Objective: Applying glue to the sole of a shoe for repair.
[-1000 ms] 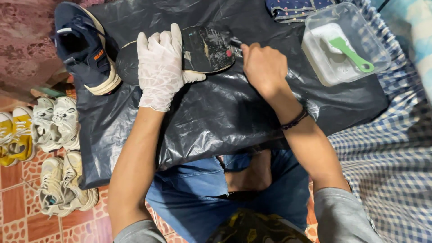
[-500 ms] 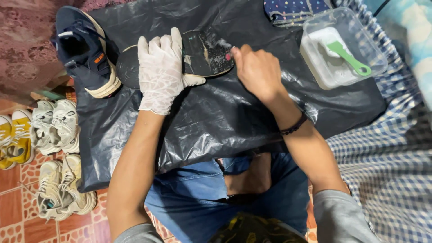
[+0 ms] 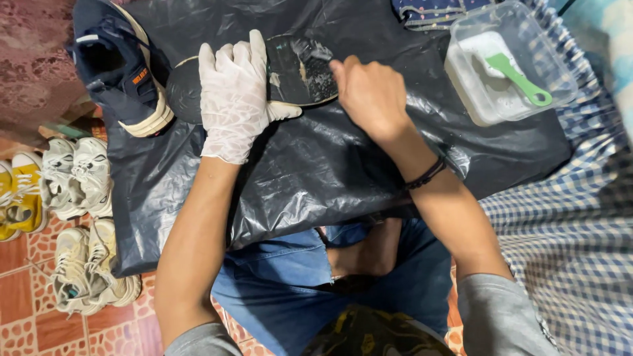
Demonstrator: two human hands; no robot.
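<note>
A dark shoe insole [image 3: 300, 69] lies flat on a black plastic sheet [image 3: 330, 171] spread over my lap. My left hand [image 3: 234, 99], in a white glove, presses down on the insole's middle with its fingers spread. My bare right hand [image 3: 369, 95] is closed at the insole's right end, its fingertips on the wet, foamy surface. It grips a small brush that is almost wholly hidden under the fingers. A dark bracelet sits on my right wrist.
A navy sneaker [image 3: 122, 72] lies on the sheet at the upper left. A clear plastic tub [image 3: 461, 86] with soapy water and a green brush [image 3: 521, 82] stands at the upper right. White sneakers [image 3: 72, 175] and a yellow shoe [image 3: 16, 198] rest on the tiled floor at left. Blue checked cloth [image 3: 567, 224] covers the right.
My right hand has slid left along the insole, closer to the gloved hand. The left hand has stayed pressed on the insole.
</note>
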